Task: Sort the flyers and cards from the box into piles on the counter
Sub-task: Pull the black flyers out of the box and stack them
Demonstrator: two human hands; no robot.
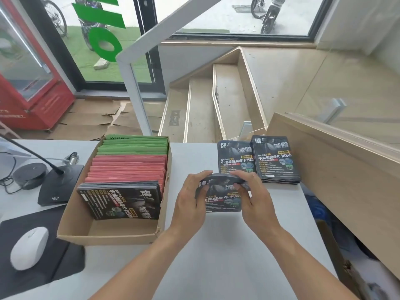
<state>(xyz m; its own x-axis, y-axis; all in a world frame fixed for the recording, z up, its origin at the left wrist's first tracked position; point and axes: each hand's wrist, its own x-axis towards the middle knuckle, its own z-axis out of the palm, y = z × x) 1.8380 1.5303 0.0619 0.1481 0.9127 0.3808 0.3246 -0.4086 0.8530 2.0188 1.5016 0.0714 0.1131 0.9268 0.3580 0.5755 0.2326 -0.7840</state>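
Observation:
A cardboard box [108,236] on the white counter [227,256] holds green cards [134,144] at the back, pink cards [127,169] in the middle and dark flyers [121,202] leaning at the front. My left hand [190,198] and my right hand [251,193] together grip a stack of dark flyers [223,200] just above the counter, right of the box, fingers curled over its top edge. Beyond it, two piles of the same dark flyers [236,159] [276,161] lie side by side on the counter.
Left of the box stand a desk microphone base [58,187] and a round black puck [29,174] with cables. A white mouse [29,247] sits on a black pad [32,260]. A wooden ledge [346,165] borders the counter's right side; stairs lie beyond.

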